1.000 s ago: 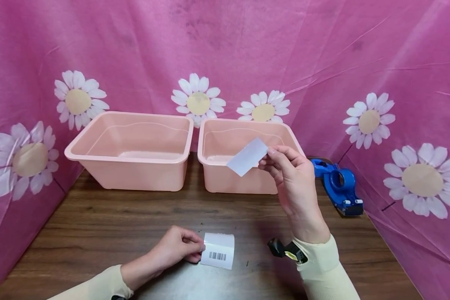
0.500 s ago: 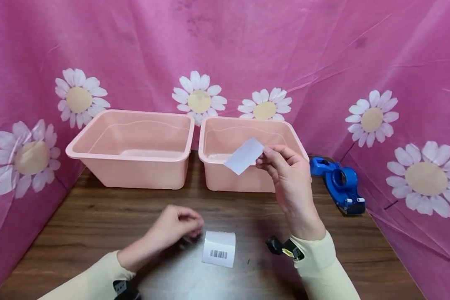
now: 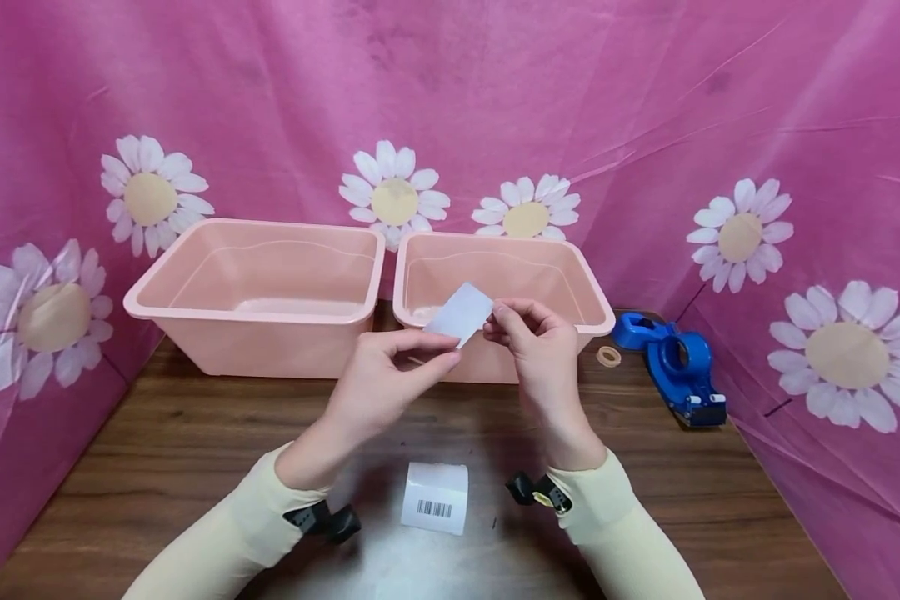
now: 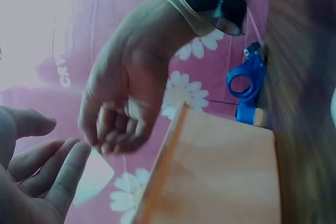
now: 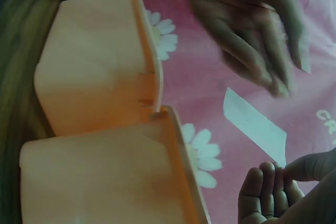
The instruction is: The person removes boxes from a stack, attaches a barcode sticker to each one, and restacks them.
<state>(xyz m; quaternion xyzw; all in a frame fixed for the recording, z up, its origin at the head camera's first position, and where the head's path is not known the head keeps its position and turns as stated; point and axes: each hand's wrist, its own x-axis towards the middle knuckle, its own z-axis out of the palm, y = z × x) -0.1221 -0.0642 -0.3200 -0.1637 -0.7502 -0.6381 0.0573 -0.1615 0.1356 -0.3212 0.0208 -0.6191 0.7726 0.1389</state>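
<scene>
A small white paper label (image 3: 461,314) is held up in front of the right-hand pink tub. My right hand (image 3: 543,350) pinches its right corner between thumb and fingertips, as the right wrist view also shows. Close to the label's lower left edge is my left hand (image 3: 378,383), thumb and fingers extended with a gap between them; in the right wrist view its fingers (image 5: 262,61) stand apart from the label. On the table below lies a roll of white labels (image 3: 435,498), a barcode on its facing side.
Two pink tubs stand side by side at the back, the left tub (image 3: 251,346) and the right tub (image 3: 596,321). A blue tape dispenser (image 3: 682,367) lies at the right, with a small tan ring (image 3: 608,357) beside it. A pink flowered curtain (image 3: 450,83) surrounds the table.
My left hand has left the label roll and risen towards the label. My right hand, still pinching the label, has shifted slightly left, uncovering the tan ring.
</scene>
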